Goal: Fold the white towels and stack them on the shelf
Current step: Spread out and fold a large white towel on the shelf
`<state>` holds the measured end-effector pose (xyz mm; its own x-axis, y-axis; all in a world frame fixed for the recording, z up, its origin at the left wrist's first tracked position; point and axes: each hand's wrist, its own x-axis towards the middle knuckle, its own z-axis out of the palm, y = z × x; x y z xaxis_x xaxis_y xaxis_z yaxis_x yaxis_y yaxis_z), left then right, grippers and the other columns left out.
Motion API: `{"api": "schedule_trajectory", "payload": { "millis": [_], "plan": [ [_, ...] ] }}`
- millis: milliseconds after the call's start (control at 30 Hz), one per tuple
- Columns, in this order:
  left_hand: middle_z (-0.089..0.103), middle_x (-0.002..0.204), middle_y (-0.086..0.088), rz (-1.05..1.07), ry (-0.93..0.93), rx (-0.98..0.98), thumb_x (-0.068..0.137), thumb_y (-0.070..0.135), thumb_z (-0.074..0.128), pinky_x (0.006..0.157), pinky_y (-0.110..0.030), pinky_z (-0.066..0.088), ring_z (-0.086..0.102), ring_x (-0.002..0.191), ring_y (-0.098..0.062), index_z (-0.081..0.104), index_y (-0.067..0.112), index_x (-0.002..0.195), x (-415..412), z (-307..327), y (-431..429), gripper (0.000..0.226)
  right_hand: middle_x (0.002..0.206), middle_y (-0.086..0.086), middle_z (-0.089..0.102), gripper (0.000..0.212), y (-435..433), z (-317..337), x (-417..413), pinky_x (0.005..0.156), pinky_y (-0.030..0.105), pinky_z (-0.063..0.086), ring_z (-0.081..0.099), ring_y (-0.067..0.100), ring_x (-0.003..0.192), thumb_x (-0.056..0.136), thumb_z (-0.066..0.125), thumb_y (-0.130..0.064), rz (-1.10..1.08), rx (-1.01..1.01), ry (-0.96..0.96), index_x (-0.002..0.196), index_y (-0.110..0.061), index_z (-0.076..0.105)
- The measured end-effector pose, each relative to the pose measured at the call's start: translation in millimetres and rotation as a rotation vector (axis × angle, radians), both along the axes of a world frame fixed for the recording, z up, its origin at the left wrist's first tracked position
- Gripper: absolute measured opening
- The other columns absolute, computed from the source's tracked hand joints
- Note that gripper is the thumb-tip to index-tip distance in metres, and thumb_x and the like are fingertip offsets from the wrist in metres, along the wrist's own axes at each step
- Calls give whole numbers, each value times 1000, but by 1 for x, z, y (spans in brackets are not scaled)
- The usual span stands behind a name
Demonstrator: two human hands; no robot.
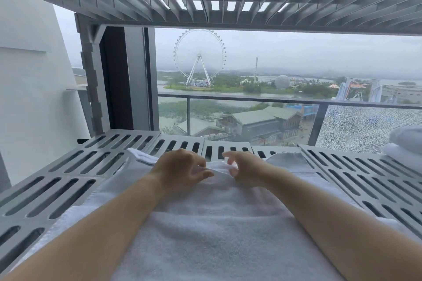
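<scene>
Grey shelf [68, 166] is holding folded towels [405, 146] at three o'clock; left hand [182, 170] and right hand [246, 170], close together, are pinching a spread-out towel [217, 223].

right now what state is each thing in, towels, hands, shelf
towel: spread on the shelf, a ridge raised at its far edge
left hand: pinches that ridge
right hand: pinches it too
folded towels: stacked at the shelf's right end, partly out of frame
shelf: slotted, bears the towels
</scene>
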<state>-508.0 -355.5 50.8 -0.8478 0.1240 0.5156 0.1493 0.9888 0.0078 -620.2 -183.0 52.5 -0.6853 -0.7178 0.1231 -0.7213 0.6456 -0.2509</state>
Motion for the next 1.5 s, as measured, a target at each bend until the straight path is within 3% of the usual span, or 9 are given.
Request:
{"api": "schedule_trajectory", "payload": {
  "millis": [167,367,633,767,967,1067,1200,1367,1500],
  "plan": [
    [62,68,11,33,29,15,82,61,52,56,-23,36,53,63,-9,63,29,80,1,1,4,34,119,1,52,52,1,1,0,84,20,31,49,19,109,84,59,-24,37,-89,44,133,-19,45],
    [64,80,12,58,94,8,82,58,53,60,-23,39,59,73,-11,64,28,83,4,2,3,33,91,-3,57,21,5,4,4,70,28,40,57,23,89,90,54,-32,64,-207,237,93,-17,68],
    [60,64,7,186,483,35,73,66,56,47,-23,41,58,52,-17,59,23,68,11,14,10,43,98,0,64,23,5,33,23,80,34,41,54,21,96,87,50,-16,86,-372,558,101,-18,67],
    [58,113,7,129,226,103,77,61,57,65,-31,52,63,87,-17,57,27,111,8,7,3,49,74,-5,63,21,12,34,28,64,27,46,57,15,70,80,53,-15,222,-247,296,90,-23,70],
    [66,80,8,60,129,-33,79,64,51,59,-22,38,61,70,-10,63,26,85,11,6,-4,40,73,-11,57,6,9,22,33,52,22,37,51,5,62,81,56,-39,232,-92,90,80,-35,53],
    [64,74,9,16,168,-17,79,64,53,58,-22,41,54,62,-7,64,25,80,15,6,-3,41,75,-11,59,28,3,17,37,57,28,43,54,8,66,80,55,-57,217,-79,238,94,-33,56],
    [63,74,7,32,154,-94,81,61,53,69,-31,46,48,69,-9,63,24,79,17,11,-8,38,90,-2,63,23,0,21,37,59,28,39,61,23,80,90,51,-40,265,-133,430,97,-21,62],
    [56,92,3,226,189,-169,87,61,33,96,-49,30,49,94,-18,56,19,85,20,17,-17,49,103,1,59,23,1,26,31,63,31,35,62,28,89,97,41,-30,133,-97,668,101,-14,56],
    [57,97,2,216,15,-198,92,54,31,100,-47,27,52,95,-19,43,20,93,13,6,0,36,107,2,58,19,1,20,29,73,33,31,57,25,96,96,38,-22,119,62,579,99,-16,55]
  ]
}}
